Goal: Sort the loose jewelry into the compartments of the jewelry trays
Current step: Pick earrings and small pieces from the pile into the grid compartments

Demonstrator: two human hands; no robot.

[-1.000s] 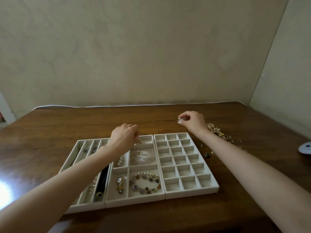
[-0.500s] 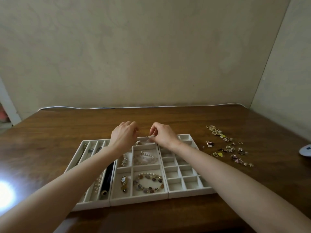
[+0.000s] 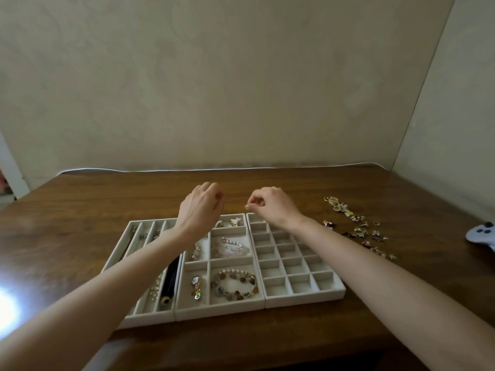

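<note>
The fingertips (image 3: 247,207) of your right hand (image 3: 270,207) have pulled back from the top box of the middle pale grey felt tray (image 3: 219,313). They are pinched close; I cannot tell if they hold anything. Your left hand (image 3: 201,207) has curled fingers, same doubt. Some boxes are filled. Many small gold loose charms (image 3: 359,231) wait at the frame's right: lots left.

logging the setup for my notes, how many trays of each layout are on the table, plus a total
long-slot tray: 1
mixed-compartment tray: 1
small-grid tray: 1
total: 3
The loose pieces to the right of the trays are too small to count.
</note>
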